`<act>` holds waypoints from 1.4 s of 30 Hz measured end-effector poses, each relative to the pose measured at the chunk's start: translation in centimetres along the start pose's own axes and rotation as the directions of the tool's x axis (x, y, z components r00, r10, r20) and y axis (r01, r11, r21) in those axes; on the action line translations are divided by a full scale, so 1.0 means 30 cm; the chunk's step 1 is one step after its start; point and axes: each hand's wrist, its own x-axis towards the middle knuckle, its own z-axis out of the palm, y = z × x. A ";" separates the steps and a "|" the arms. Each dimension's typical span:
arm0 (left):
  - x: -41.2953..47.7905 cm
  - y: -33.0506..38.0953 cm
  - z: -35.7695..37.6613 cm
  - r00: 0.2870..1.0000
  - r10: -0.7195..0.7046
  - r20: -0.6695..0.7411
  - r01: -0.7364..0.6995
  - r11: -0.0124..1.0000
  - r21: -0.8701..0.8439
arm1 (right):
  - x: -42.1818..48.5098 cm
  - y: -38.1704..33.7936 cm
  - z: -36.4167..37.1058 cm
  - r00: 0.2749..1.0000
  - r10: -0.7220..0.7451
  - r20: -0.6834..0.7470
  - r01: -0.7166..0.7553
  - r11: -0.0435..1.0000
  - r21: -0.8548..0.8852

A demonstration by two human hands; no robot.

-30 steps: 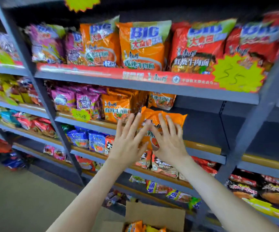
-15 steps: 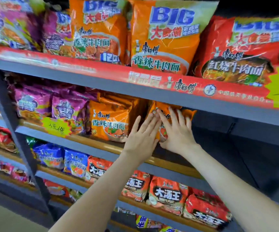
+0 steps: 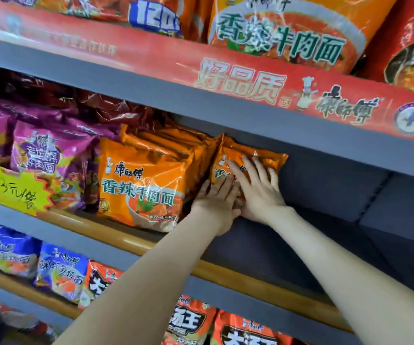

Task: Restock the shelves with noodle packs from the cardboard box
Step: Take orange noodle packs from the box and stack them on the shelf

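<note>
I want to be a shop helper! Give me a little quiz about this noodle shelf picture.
1. True or false: the left hand and the right hand both press flat on an orange noodle pack.
2. Which colour are the packs left of the orange row? A purple, B green, C black.
3. Fill in: the spiky price tag is ____.
Key: 1 true; 2 A; 3 yellow.
</note>
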 end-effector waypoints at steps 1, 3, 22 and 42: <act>0.010 -0.003 0.002 1.000 -0.012 0.022 0.012 1.000 -0.009 | -0.004 0.021 0.014 0.999 -0.028 0.026 0.028 0.999 0.023; 0.022 -0.013 0.007 0.997 -0.044 0.055 0.046 0.998 -0.032 | -0.019 0.055 0.030 0.995 -0.075 0.065 0.070 0.995 0.073; 0.115 -0.020 -0.013 0.998 -0.020 -0.054 0.020 1.000 -0.009 | 0.014 0.054 0.045 0.988 0.131 -0.087 -0.136 0.989 -0.062; -0.485 0.145 0.044 0.850 -0.065 -0.523 0.052 0.998 -0.039 | -0.527 -0.154 -0.252 0.977 0.134 -0.167 -0.106 0.980 0.166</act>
